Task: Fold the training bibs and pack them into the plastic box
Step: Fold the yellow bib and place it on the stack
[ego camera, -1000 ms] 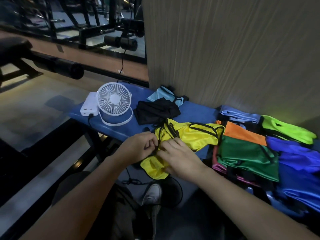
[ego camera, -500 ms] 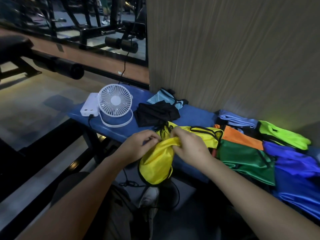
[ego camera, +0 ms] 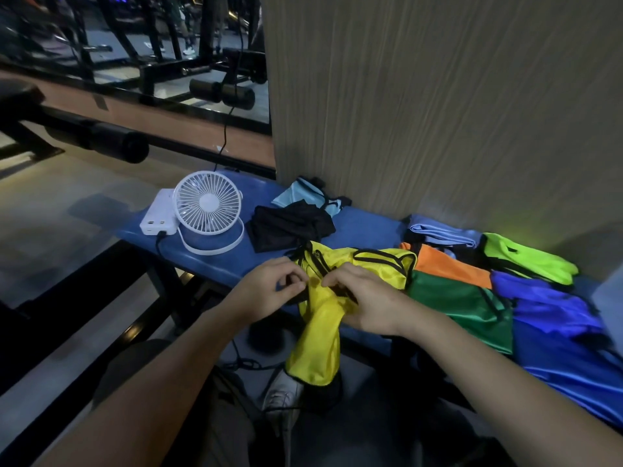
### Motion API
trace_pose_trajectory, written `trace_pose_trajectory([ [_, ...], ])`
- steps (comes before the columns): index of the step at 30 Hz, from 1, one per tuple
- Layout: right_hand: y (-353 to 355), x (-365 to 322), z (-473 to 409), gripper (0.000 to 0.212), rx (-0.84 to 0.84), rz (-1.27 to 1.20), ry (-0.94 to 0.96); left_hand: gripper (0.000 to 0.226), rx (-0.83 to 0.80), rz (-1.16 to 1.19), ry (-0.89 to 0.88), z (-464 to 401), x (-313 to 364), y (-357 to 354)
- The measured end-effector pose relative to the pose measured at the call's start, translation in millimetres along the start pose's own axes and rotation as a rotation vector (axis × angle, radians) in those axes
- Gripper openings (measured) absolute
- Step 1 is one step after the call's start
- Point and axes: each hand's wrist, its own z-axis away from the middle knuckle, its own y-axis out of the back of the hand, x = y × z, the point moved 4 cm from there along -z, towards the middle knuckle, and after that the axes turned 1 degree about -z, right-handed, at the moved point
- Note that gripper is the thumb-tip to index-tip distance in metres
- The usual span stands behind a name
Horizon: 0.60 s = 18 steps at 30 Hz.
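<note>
Yellow bib [ego camera: 320,332]: gathered narrower than a moment ago, tail hanging off desk [ego camera: 215,264] toward 6 o'clock.
Left hand [ego camera: 269,288] and right hand [ego camera: 364,298] both pinch its black trim; fold unfinished.

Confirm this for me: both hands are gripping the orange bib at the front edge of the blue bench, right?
Not quite. The head view shows the left hand and right hand gripping the yellow bib, not the orange bib, which lies untouched on the blue bench.

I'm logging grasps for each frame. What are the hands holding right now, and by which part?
Both the left hand and the right hand pinch the yellow bib at its bunched black-trimmed upper edge; the rest hangs off the bench.
</note>
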Motion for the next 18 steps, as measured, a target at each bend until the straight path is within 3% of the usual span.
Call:
trace_pose_trajectory([
  [4, 17, 13, 8, 0.057, 0.07, -0.036, 0.015, 0.022, 0.044, -0.072, 0.032, -11, -2, -6],
  [9, 38, 36, 16, 0.072, 0.242, 0.392, -0.148, 0.031, 0.082, -0.147, 0.067, -29, 10, -14],
  [12, 43, 52, 18, 0.081, 0.212, 0.392, -0.31, 0.038, 0.052, -0.147, 0.009, -38, 21, -23],
  [15, 48, 56, 17, 0.055, 0.218, 0.41, -0.33, 0.051, -0.027, -0.195, -0.062, -47, 34, -36],
  [18, 54, 55, 16, 0.027, 0.353, 0.329, -0.301, 0.061, -0.111, -0.259, -0.119, -55, 46, -48],
])
